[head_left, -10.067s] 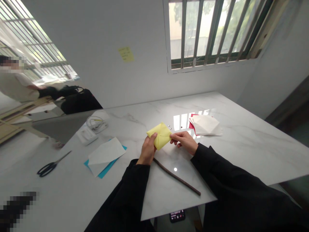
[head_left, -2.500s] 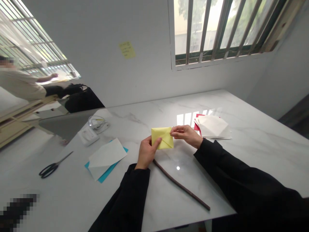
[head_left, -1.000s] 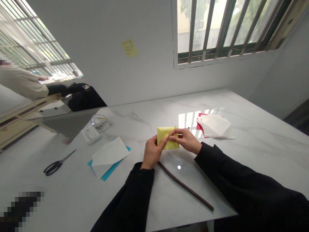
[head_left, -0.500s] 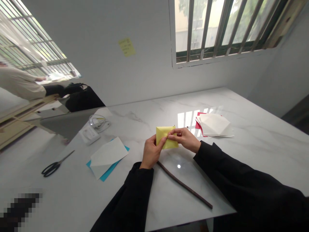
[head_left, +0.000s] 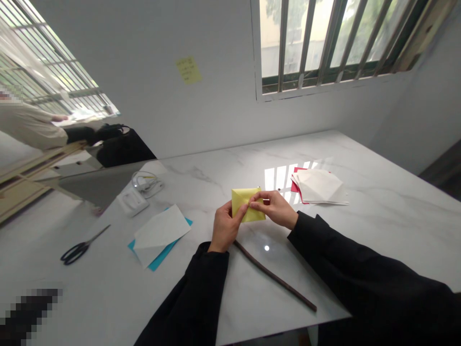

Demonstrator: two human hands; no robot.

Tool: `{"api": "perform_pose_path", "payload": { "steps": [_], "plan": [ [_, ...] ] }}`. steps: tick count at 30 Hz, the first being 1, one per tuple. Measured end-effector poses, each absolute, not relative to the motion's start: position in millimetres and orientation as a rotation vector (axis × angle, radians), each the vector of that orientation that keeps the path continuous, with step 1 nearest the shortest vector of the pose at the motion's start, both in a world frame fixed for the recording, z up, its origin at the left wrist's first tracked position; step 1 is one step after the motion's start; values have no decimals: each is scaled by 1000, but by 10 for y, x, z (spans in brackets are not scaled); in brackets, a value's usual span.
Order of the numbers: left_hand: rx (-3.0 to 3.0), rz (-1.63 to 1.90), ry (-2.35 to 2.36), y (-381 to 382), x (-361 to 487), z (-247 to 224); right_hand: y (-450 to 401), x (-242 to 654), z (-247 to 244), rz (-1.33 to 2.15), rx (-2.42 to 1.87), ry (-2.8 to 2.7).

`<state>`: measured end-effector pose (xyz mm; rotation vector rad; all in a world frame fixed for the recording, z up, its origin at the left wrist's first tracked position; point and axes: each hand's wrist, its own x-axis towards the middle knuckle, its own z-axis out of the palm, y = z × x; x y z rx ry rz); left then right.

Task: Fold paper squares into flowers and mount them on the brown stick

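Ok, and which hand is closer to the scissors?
Left. The left hand holds the folded yellow paper and is to the right of the scissors, past the white and blue paper. The right hand is farther away, beyond the left hand.

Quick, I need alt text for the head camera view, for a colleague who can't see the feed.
The person's left hand and right hand pinch a folded yellow paper over a white marble table. A dark stick lies below the hands, white sheets on red paper to the right, and a white sheet on teal paper and black-handled scissors to the left.
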<state>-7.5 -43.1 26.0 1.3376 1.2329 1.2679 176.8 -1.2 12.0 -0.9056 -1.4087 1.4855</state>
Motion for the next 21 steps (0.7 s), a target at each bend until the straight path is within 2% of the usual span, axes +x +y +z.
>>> {"api": "perform_pose_path", "payload": {
  "steps": [21],
  "plan": [
    [1274, 1280, 1219, -415, -72, 250, -152, 1663, 180, 1465, -795, -1200]
  ]
}}
